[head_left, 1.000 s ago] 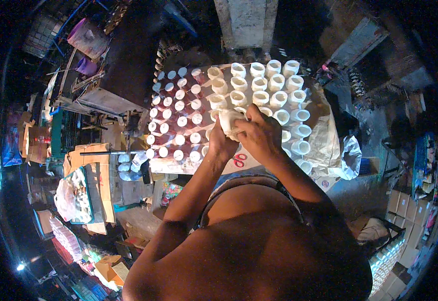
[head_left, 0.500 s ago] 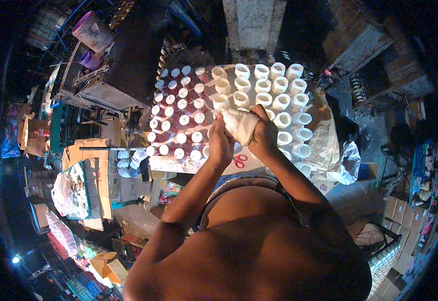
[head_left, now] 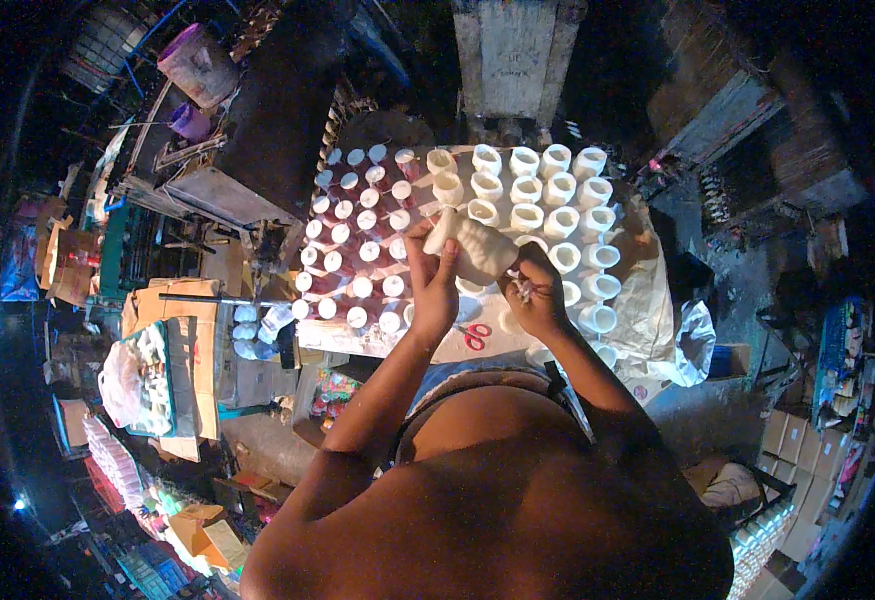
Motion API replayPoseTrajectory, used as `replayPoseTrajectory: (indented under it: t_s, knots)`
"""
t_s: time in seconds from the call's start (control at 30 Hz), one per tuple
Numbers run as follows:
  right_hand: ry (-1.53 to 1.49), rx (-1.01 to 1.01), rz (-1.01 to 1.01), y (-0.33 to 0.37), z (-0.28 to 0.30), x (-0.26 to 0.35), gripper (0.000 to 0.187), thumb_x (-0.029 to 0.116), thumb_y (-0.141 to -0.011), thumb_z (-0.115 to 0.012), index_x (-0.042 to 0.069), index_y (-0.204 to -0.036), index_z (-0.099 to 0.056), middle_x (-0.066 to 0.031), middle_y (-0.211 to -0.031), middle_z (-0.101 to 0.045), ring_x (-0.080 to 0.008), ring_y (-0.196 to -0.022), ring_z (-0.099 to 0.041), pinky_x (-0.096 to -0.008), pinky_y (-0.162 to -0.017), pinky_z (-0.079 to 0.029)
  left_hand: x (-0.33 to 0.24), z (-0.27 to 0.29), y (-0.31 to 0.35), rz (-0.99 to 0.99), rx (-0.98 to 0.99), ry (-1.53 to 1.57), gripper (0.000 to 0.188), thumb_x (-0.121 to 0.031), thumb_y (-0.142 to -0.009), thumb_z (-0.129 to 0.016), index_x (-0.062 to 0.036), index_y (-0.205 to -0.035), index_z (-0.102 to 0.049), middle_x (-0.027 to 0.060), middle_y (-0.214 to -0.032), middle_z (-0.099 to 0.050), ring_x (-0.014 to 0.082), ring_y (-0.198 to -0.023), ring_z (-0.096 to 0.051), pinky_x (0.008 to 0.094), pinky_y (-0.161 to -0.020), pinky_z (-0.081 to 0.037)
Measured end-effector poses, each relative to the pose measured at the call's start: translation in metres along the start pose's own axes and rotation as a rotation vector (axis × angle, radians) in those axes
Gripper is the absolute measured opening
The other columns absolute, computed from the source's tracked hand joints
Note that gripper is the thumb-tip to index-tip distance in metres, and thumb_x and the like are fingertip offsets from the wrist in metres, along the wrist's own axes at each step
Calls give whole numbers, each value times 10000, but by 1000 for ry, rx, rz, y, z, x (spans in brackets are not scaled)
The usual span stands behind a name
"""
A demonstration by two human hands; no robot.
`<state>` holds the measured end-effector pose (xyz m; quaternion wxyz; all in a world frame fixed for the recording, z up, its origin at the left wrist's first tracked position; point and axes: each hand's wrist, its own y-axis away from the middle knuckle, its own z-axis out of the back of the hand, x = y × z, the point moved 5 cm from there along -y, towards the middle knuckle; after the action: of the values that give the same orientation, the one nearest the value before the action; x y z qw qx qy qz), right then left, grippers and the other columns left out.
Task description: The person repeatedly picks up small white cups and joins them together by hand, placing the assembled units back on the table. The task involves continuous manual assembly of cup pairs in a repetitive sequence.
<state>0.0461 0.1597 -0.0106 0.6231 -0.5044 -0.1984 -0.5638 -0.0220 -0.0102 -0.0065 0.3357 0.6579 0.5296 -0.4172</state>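
White bottle is being gripped by the left hand while the right hand, fingers pinching something small, is working at its end, probably fitting it next.

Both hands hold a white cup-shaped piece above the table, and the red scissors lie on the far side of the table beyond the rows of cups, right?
Not quite. The head view shows the scissors at the near table edge, by the person; the hands do hold the white piece.

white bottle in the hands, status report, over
Left hand grips the white bottle above the table. Right hand pinches something small at its lower end. Rows of white bottles and red scissors lie underneath, nothing blocking.
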Motion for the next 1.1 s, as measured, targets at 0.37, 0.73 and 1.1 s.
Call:
replayPoseTrajectory:
  t_s: [0.37,0.73,1.1]
  knots:
    - [-324,171,-245,5,-14,-12,122,130,-922,-560,27,-975,-600,-126,-862,-586,-269,-800,-587,-378,-738,-466,-5,3,5,-94,-73,-158,348,-170,-1061,-592,-78,-1324,-383,129,-1341,-473,192,-1198,-469,340,-1039,-387]
    - [-136,417,-418,17,-11,-40,167,196,-937,-610,31,-964,-603,-132,-824,-629,-261,-756,-622,-377,-726,-482,70,42,15,574,-183,345,380,-416,-1078,-517,-118,-1305,-580,82,-1125,-667,212,-961,-661,372,-784,-546]
    - [646,610,-199,98,-33,-120,362,230,-820,-689,86,-1150,-644,-168,-823,-708,-386,-784,-707,-538,-662,-536,236,126,89,1179,-46,365,544,-492,-980,-525,-66,-1316,-573,230,-1031,-713,353,-855,-710,505,-696,-572]
